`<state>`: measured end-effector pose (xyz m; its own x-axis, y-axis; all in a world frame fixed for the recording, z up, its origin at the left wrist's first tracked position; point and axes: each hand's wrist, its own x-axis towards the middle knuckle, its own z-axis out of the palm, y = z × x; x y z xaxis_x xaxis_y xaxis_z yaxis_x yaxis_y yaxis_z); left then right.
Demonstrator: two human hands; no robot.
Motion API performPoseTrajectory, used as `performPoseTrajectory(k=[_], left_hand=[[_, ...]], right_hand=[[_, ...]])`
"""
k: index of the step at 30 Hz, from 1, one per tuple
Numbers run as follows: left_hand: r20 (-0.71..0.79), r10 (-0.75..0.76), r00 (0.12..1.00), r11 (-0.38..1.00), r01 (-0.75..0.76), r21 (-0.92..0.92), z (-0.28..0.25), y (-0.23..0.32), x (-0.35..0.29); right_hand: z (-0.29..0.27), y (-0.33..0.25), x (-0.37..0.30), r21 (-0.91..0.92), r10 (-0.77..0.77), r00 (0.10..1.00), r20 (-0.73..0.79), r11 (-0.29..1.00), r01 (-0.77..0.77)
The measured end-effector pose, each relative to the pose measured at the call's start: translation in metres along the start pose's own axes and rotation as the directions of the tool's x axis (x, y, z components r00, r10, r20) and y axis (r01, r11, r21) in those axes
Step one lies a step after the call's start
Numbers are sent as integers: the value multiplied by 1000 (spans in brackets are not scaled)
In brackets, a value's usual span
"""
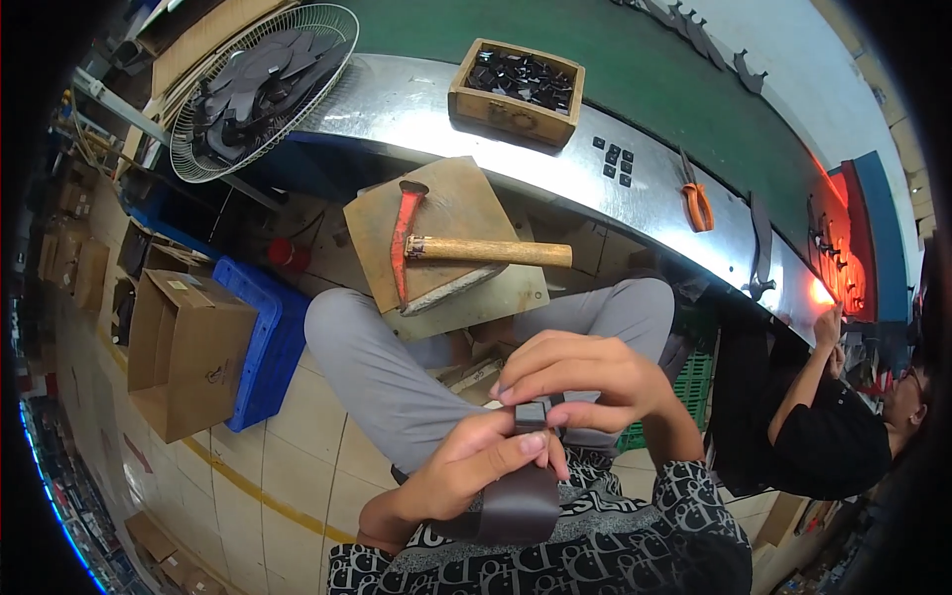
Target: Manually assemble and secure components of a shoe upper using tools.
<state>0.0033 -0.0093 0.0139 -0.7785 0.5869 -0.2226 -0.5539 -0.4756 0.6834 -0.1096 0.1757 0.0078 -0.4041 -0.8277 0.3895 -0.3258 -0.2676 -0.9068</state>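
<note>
Above my lap, my left hand (481, 461) is closed around a dark brown, flat, smooth piece (521, 508) whose broad rounded end hangs below the fingers. At the upper end of this piece sits a small dark square block (531, 415), with my left thumb beside it. My right hand (600, 382) pinches at the block from above and the right. The fingers partly hide how block and piece meet. In front of my knees, a hammer (486, 250) with a red head and wooden handle lies on a worn board (461, 198).
A metal-edged bench (407, 94) carries a wooden box (516, 124) of small black parts, several loose black squares (617, 159) and orange-handled pliers (697, 203). A wire basket (342, 40) holds dark flat pieces. Left are a cardboard box (188, 357) and blue crate (273, 347). A co-worker (833, 436) sits right.
</note>
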Motion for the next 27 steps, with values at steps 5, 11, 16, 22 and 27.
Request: performPoseTrajectory(k=[5, 11, 16, 22, 27], left_hand=[[25, 30, 999, 999, -31, 41, -2, 1, -4], [-95, 25, 995, 998, -19, 60, -2, 6, -7], [-187, 79, 979, 994, -64, 86, -9, 10, -12], [-132, 550, 825, 741, -409, 533, -57, 26, 25], [-1, 825, 565, 73, -105, 992, -140, 48, 79]], right_hand=[[4, 13, 10, -67, 62, 983, -172, 995, -74], [5, 89, 44, -948, 29, 957, -289, 127, -290], [-9, 96, 41, -907, 341, 908, -242, 254, -337], [-18, 40, 34, -396, 222, 819, -529, 789, -470], [2, 1, 25, -220, 185, 765, -617, 893, -393]])
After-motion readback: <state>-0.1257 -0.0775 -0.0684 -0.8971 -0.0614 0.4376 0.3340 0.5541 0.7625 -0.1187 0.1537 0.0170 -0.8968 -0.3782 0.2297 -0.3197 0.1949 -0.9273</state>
